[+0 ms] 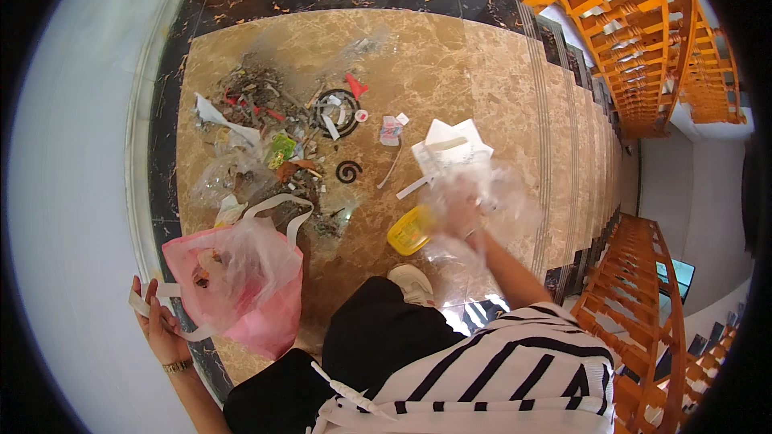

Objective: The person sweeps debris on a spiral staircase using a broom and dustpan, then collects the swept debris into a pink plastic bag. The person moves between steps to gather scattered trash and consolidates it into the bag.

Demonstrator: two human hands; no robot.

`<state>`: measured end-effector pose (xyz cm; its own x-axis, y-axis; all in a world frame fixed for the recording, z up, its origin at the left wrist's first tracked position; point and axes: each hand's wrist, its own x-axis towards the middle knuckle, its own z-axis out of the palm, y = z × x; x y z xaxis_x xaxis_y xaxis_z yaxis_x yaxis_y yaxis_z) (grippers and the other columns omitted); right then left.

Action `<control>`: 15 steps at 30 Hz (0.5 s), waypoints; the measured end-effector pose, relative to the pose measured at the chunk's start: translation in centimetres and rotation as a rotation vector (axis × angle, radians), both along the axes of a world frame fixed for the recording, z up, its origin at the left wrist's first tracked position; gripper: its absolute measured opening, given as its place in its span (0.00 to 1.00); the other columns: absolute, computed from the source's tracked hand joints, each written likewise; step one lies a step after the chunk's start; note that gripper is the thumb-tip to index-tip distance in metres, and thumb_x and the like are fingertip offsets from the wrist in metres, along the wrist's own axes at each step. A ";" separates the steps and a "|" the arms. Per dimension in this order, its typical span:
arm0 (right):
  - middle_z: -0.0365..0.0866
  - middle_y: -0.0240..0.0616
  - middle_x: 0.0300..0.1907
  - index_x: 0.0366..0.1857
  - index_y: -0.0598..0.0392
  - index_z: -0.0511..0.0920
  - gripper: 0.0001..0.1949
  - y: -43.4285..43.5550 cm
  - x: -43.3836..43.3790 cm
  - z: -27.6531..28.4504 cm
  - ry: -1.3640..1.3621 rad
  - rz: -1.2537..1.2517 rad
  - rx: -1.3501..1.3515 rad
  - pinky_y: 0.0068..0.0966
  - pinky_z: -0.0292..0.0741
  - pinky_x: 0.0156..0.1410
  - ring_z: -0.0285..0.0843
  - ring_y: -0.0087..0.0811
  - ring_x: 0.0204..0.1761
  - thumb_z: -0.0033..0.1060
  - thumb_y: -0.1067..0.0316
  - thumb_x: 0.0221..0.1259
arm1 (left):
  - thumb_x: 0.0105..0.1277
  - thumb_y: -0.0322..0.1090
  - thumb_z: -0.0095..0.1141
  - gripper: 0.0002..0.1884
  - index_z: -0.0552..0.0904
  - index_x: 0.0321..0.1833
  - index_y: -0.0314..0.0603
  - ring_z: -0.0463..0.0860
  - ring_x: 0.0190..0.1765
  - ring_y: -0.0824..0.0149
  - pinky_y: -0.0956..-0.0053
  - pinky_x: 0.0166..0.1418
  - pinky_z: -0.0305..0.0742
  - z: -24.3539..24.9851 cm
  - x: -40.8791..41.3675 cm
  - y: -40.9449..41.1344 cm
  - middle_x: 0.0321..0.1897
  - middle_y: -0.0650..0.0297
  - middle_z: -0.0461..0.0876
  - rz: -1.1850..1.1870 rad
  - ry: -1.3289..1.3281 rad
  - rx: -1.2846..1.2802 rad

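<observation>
My left hand (158, 325) grips a white strap of a pink bag (283, 289), which stands on the floor at the lower left. Translucent plastic and brownish scraps show in the bag's mouth; its second strap (295, 200) arches up loose. Blurred by motion, my right hand (455, 208) appears to hold crumpled clear plastic (512, 199), which partly hides its fingers. Just beyond it lie white, pointed-edged papers (452, 144). Close beside that hand is a yellow plastic container or lid (407, 232), its near end partly covered by the plastic.
A debris heap (259, 96) lies left, with clear plastic wrap (232, 178) beside it. Black coils (348, 172), a red scrap (356, 85) and a small wrapper (391, 131) lie nearby. Stairs (579, 114) descend at right beside wooden balusters (627, 66). A white wall (78, 150) bounds the left.
</observation>
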<state>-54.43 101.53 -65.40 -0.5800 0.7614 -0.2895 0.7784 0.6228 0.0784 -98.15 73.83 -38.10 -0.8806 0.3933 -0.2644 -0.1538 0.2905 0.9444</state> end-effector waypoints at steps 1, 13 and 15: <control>0.60 0.39 0.60 0.61 0.49 0.56 0.26 -1.4 -1.3 -1.0 -0.056 -0.024 0.092 0.47 0.60 0.60 0.59 0.41 0.60 0.44 0.60 0.58 | 0.64 0.31 0.44 0.23 0.60 0.63 0.45 0.60 0.16 0.85 0.92 0.16 0.55 0.1 0.0 0.0 0.54 0.56 0.69 -0.003 0.003 0.007; 0.75 0.48 0.43 0.46 0.55 0.73 0.17 -1.3 -3.2 0.1 0.527 -0.243 -0.261 0.32 0.70 0.49 0.74 0.43 0.44 0.51 0.68 0.49 | 0.62 0.27 0.44 0.24 0.61 0.62 0.44 0.60 0.16 0.85 0.91 0.14 0.54 2.4 2.2 -1.9 0.50 0.58 0.71 0.028 -0.079 0.101; 0.75 0.49 0.44 0.46 0.56 0.73 0.19 -1.2 -7.0 2.2 0.657 -0.197 -0.275 0.31 0.70 0.49 0.74 0.43 0.44 0.55 0.65 0.47 | 0.61 0.26 0.44 0.24 0.61 0.62 0.45 0.60 0.16 0.84 0.91 0.14 0.53 3.7 2.5 -2.1 0.51 0.57 0.71 0.061 -0.096 0.094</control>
<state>-61.39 100.29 -63.22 -0.5592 0.8195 -0.1253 0.7110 0.3964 -0.5809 -95.63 71.72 -34.40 -0.8759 0.3671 -0.3130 -0.2593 0.1890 0.9471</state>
